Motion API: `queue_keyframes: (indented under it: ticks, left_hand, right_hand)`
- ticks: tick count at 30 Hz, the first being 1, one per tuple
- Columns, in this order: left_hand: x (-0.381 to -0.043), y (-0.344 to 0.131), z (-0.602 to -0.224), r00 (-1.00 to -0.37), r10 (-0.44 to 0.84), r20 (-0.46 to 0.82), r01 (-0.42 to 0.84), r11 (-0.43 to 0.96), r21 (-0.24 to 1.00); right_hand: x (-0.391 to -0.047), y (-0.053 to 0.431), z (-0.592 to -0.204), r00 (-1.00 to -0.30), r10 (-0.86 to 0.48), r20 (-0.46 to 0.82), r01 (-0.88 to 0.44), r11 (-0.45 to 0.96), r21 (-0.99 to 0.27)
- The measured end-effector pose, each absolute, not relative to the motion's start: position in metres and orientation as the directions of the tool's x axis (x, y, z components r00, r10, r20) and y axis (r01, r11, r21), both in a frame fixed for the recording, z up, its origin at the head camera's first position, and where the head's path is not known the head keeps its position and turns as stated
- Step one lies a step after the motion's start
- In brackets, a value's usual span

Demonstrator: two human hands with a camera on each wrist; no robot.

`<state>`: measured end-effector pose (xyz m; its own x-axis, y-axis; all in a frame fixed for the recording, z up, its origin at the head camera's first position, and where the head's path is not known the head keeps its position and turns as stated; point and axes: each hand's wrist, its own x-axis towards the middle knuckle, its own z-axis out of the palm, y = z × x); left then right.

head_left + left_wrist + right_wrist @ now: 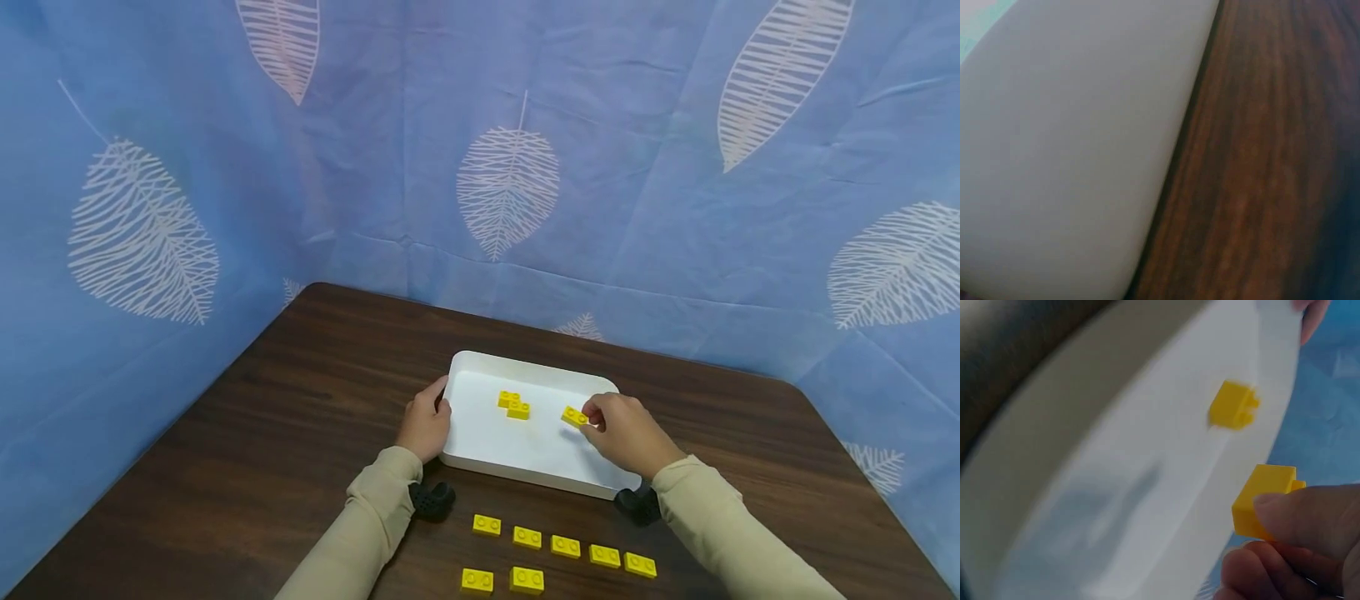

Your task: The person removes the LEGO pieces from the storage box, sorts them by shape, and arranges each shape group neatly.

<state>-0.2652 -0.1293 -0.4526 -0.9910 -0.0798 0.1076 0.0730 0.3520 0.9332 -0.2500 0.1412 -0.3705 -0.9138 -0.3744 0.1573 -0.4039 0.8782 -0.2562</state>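
My right hand pinches a yellow toy brick between thumb and fingers, above the right part of a white tray. In the right wrist view, the held brick is raised off the tray floor, its studs partly hidden by the thumb. Two more yellow bricks lie in the tray, touching or overlapping each other. At the tray's left side, my left hand grips the rim. The left wrist view shows the tray's outer wall and none of the hand.
Several yellow bricks lie in a row on the dark wooden table, in front of the tray. Two others are nearer the front. Behind the table hangs a blue cloth with white leaf patterns.
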Motion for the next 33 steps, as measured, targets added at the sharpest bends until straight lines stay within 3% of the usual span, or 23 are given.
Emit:
queue_keyframes:
  ticks: [7,16,24,33]
  left_hand:
    - [-0.264,-0.131,-0.451,-0.99,-0.077,0.117,0.083,0.35,0.933]
    - [-0.265,-0.135,-0.453,-0.99,-0.078,0.116,0.08,0.362,0.929]
    - [-0.265,-0.134,-0.453,-0.991,-0.088,0.1,0.061,0.368,0.928]
    - [-0.264,-0.13,-0.452,-0.993,-0.079,0.091,0.056,0.368,0.928]
  right_hand:
    - [-0.201,0.144,-0.361,-0.872,-0.464,0.156,-0.489,0.829,-0.27]
    - [-0.157,0.154,-0.386,-0.806,-0.592,0.008,-0.543,0.733,-0.409]
    - [-0.144,0.154,-0.404,-0.768,-0.62,-0.16,-0.474,0.718,-0.51]
    - [-0.139,0.153,-0.413,-0.747,-0.64,-0.18,-0.477,0.704,-0.526]
